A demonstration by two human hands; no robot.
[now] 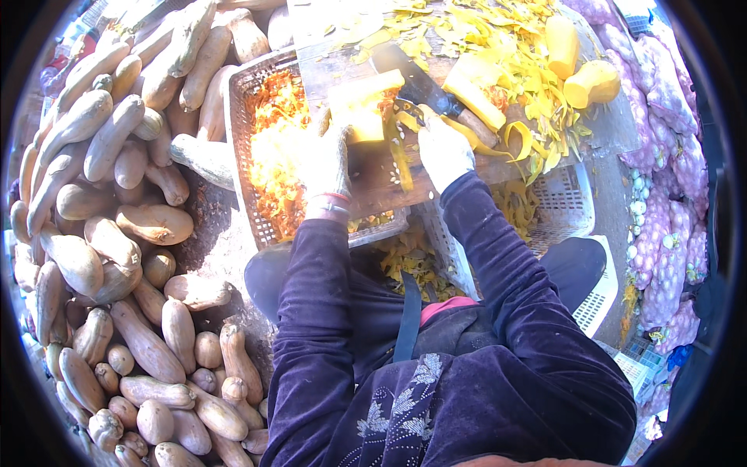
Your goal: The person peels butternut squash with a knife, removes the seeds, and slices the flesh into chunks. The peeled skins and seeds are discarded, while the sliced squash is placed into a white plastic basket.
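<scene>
My gloved left hand (328, 160) grips a peeled, yellow-orange squash piece (366, 125) over a wooden board (385, 192). Stringy pulp shows at the piece's right end. In my gloved right hand (446, 147) is a small metal tool (409, 107), its curved head beside that pulp; glare and the fingers hide its exact kind. A cleaver (408, 76) lies flat behind, its wooden handle (477, 125) pointing toward me. Another cut squash half (475, 96) rests partly over the cleaver. A strip of peel (399, 157) hangs down the board beneath the tool.
Left of the board, a plastic crate (234, 125) holds orange pulp (274, 169). Unpeeled squashes (154, 225) are heaped on the left. Peelings (513, 44) and peeled squash pieces (590, 83) cover the board's far side. A white basket (583, 198) and purple net sacks (665, 251) stand right.
</scene>
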